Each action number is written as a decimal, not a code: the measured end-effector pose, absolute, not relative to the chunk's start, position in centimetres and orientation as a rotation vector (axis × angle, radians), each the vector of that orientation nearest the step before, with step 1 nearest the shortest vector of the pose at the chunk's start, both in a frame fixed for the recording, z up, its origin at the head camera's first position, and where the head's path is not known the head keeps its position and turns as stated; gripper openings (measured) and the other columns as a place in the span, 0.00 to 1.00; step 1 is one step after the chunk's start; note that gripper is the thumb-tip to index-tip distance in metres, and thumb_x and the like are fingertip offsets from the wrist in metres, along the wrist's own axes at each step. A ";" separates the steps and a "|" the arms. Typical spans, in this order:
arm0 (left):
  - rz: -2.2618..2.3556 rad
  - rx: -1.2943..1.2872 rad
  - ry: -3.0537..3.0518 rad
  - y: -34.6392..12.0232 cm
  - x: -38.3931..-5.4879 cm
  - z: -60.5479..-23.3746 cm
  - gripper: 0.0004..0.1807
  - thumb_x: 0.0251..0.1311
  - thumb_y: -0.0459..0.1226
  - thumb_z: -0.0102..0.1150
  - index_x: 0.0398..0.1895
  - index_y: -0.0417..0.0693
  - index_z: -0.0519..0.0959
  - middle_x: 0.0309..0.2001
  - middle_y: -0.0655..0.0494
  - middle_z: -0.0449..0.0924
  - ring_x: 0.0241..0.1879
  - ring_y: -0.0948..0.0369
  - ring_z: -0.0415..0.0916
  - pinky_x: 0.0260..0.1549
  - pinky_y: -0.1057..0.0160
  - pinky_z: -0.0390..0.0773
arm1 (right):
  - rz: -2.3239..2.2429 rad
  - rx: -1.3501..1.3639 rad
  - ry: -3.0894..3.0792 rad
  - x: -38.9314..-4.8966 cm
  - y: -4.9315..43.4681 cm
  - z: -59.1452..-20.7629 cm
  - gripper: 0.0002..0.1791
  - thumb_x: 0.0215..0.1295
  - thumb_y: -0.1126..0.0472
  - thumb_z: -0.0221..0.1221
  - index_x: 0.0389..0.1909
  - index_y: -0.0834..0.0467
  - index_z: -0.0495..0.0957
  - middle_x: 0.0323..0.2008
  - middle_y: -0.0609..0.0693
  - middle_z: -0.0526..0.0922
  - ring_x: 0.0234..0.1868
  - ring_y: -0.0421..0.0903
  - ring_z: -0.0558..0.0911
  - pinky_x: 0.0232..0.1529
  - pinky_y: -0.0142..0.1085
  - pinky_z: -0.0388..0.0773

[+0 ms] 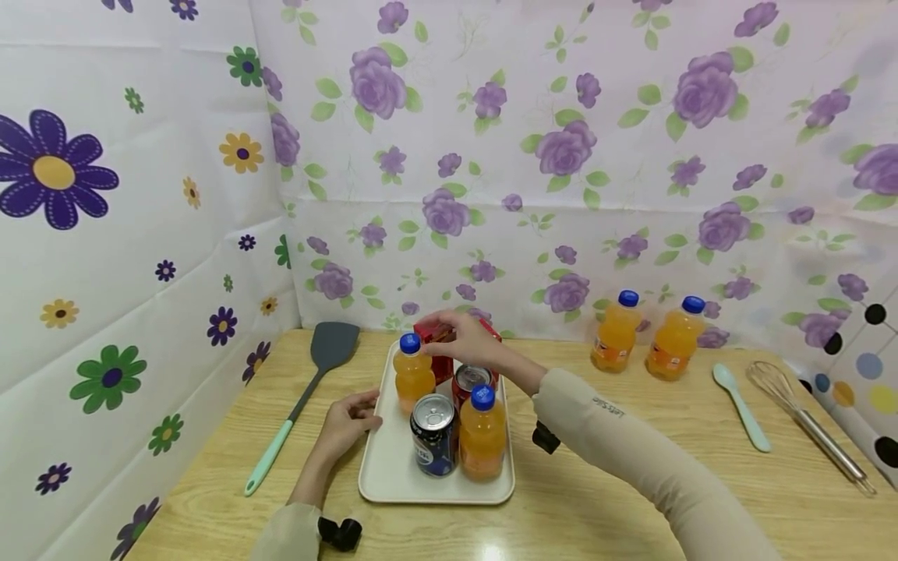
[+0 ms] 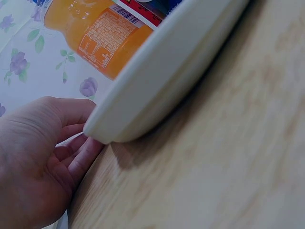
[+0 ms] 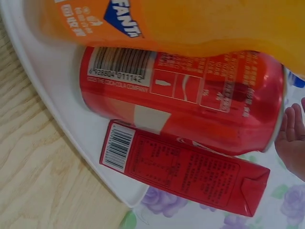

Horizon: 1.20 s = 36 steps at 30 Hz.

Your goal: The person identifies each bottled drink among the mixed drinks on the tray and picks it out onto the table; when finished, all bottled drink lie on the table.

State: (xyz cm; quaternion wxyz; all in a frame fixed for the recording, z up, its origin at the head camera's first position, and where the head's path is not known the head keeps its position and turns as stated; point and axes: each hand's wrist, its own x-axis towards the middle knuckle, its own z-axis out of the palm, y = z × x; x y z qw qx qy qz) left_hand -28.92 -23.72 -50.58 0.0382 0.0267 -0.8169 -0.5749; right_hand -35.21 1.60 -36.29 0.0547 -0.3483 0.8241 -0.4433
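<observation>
On the wooden table is a cream tray (image 1: 386, 475). My left hand (image 1: 347, 425) grips its left rim, thumb on the edge and fingers below, as the left wrist view shows. My right hand (image 1: 463, 340) reaches over the tray's far end, fingertips right at the neck of an orange soda bottle (image 1: 414, 382) with a blue cap. Red carton packaging (image 1: 443, 368) shows under that hand, partly hidden. A red cola can (image 3: 181, 98) stands beside a narrow red carton (image 3: 183, 167). Nearer stand a dark blue can (image 1: 433, 436) and another orange soda bottle (image 1: 482, 436).
Left of the tray lies a spatula (image 1: 302, 405) with a mint handle. Two more orange soda bottles, one (image 1: 616, 333) beside the other (image 1: 675, 340), stand at the back right. A mint spoon (image 1: 741, 409) and a whisk (image 1: 807, 421) lie far right. Flowered cloth (image 1: 491, 179) hangs behind.
</observation>
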 end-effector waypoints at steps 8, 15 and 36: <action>-1.753 0.085 -2.513 -23.6 -28.9 -50.7 0.27 0.50 0.25 0.65 0.58 0.35 0.77 0.48 0.39 0.80 0.33 0.66 0.73 0.32 0.74 0.73 | -1.319 -0.998 2.455 -34.9 0.7 -37.2 0.25 0.62 0.56 0.65 0.61 0.55 0.75 0.49 0.54 0.79 0.49 0.47 0.79 0.51 0.35 0.80; -1.756 0.094 -2.518 -23.5 -28.6 -50.6 0.27 0.51 0.26 0.65 0.59 0.36 0.77 0.49 0.40 0.80 0.33 0.66 0.73 0.32 0.73 0.72 | -1.355 -0.915 2.453 -34.6 0.1 -37.7 0.26 0.63 0.54 0.64 0.61 0.55 0.75 0.49 0.53 0.80 0.49 0.47 0.79 0.52 0.37 0.80; -1.746 0.078 -2.502 -23.7 -28.7 -50.6 0.27 0.51 0.26 0.66 0.58 0.36 0.78 0.49 0.39 0.81 0.34 0.66 0.74 0.33 0.74 0.74 | -1.419 -0.892 2.495 -34.2 -0.4 -37.7 0.25 0.63 0.54 0.64 0.60 0.57 0.77 0.50 0.52 0.83 0.45 0.45 0.81 0.49 0.36 0.81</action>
